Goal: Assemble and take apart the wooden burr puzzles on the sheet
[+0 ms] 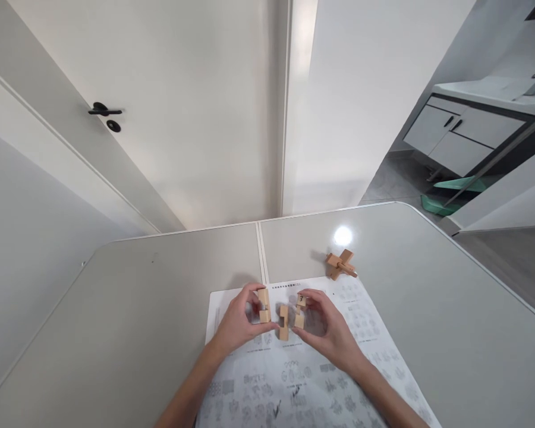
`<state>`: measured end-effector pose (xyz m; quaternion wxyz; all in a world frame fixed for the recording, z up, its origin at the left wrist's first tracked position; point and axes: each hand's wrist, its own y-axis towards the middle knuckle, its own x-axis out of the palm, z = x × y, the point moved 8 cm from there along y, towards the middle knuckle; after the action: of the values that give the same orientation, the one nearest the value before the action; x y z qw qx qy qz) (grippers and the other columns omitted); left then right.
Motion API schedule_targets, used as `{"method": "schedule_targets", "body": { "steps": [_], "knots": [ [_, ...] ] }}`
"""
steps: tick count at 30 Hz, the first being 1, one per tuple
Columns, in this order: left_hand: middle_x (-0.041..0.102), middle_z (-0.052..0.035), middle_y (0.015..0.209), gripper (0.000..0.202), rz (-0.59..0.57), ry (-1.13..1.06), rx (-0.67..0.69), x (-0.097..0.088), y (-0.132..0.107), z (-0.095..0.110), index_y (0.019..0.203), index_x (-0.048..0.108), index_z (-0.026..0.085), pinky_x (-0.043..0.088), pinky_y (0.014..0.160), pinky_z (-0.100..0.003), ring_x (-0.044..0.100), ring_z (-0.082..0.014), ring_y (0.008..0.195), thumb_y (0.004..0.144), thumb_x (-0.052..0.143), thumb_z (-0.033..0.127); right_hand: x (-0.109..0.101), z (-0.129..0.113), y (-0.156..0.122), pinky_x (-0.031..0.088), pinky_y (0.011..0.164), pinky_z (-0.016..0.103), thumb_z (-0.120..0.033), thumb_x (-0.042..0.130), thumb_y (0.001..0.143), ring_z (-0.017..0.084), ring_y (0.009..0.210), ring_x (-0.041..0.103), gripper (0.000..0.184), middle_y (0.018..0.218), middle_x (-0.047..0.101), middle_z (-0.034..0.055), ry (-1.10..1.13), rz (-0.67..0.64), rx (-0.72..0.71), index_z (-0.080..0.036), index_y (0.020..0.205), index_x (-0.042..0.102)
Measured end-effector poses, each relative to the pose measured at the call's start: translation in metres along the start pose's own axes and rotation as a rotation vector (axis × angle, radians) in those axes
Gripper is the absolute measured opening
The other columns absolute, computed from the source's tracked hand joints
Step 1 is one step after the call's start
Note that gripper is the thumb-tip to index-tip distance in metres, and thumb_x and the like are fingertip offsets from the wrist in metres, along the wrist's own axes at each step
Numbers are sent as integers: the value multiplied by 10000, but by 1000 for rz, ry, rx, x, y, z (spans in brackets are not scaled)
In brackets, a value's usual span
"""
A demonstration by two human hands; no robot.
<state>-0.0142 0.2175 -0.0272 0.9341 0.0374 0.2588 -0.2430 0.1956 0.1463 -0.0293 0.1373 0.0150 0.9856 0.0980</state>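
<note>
Between the thumb and fingers of my left hand [238,318] is a notched wooden block [264,305], gripped by its two ends. My right hand [327,327] pinches another notched wooden block [299,312] the same way, and a "3" is marked on its upper end. A third notched wooden piece [284,323] stands or lies on the printed sheet [289,362], in the gap between both hands. My left thumb tip is close beside this middle piece; I cannot tell whether they touch.
Beyond my right hand, at the sheet's far right corner, sits a cross-shaped assembly of wooden pieces [341,264]. The grey table [160,309] has a pale rim and a seam. Behind it stands a door with a black handle [104,110]; a sink cabinet [466,128] is at right.
</note>
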Motion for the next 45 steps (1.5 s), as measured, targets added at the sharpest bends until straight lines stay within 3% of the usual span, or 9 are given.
{"method": "schedule_targets", "body": {
  "steps": [3, 7, 16, 18, 21, 26, 32, 39, 45],
  "knots": [
    [601, 20, 952, 709, 27, 28, 34, -2, 0, 4, 1269, 566, 280, 526, 729, -292, 619, -182, 830, 692, 955, 416, 0, -1, 0, 604, 986, 479, -278, 772, 889, 276, 1049, 669, 533, 1350, 582, 106, -21, -6, -17, -309, 1374, 553],
    [562, 9, 1057, 650, 49, 87, 125, -4, 0, 15, 1304, 585, 309, 528, 751, -289, 573, -138, 778, 750, 924, 334, 2, -1, 1, 608, 970, 468, -263, 765, 892, 275, 1052, 662, 535, 1347, 574, 105, -30, -36, -36, -315, 1379, 550],
    [514, -58, 1358, 578, 116, 67, 122, -10, 1, 14, 1374, 573, 339, 591, 972, -383, 634, -210, 1100, 853, 823, 331, 6, 0, 0, 602, 963, 492, -247, 767, 890, 296, 1096, 646, 557, 1360, 575, 111, -43, -68, -40, -323, 1391, 537],
    [579, -54, 1332, 580, 85, 23, 108, -7, 2, 14, 1368, 569, 329, 588, 986, -389, 650, -224, 1137, 848, 825, 312, 6, 1, 0, 598, 968, 508, -245, 768, 891, 305, 1109, 640, 566, 1363, 573, 117, -45, -73, -40, -324, 1398, 529],
    [654, -32, 1242, 580, 60, 8, 62, -5, 3, 10, 1353, 561, 322, 594, 928, -370, 687, -203, 1019, 841, 833, 294, 7, 3, 0, 600, 965, 517, -255, 769, 891, 309, 1101, 641, 572, 1366, 571, 123, -49, -72, -38, -320, 1404, 525],
    [605, -65, 1345, 622, 135, 104, 108, -10, 1, 13, 1334, 586, 293, 543, 1015, -389, 637, -258, 1194, 797, 892, 363, 6, 2, -1, 600, 955, 497, -265, 771, 887, 302, 1086, 643, 562, 1350, 578, 116, -50, -62, -46, -316, 1395, 536],
    [637, -59, 1274, 685, 89, 210, 111, -5, 4, 15, 1335, 607, 288, 528, 1030, -429, 622, -283, 1188, 748, 932, 425, 6, 0, -1, 595, 952, 489, -265, 768, 894, 296, 1075, 639, 546, 1329, 581, 111, -55, -70, -38, -315, 1387, 540],
    [583, -96, 1372, 745, 46, 343, 178, 2, 5, 18, 1427, 574, 285, 481, 1113, -515, 549, -334, 1293, 765, 901, 385, 7, 2, -1, 605, 948, 494, -270, 772, 887, 303, 1076, 648, 556, 1341, 582, 119, -68, -69, -44, -317, 1389, 537],
    [510, -105, 1516, 881, -59, 361, 315, 9, -4, 40, 1503, 496, 326, 385, 1198, -578, 420, -379, 1435, 692, 807, 182, 6, -1, 1, 610, 931, 498, -265, 778, 879, 305, 1051, 659, 555, 1322, 603, 118, -74, -57, -59, -319, 1382, 549]
  ]
}}
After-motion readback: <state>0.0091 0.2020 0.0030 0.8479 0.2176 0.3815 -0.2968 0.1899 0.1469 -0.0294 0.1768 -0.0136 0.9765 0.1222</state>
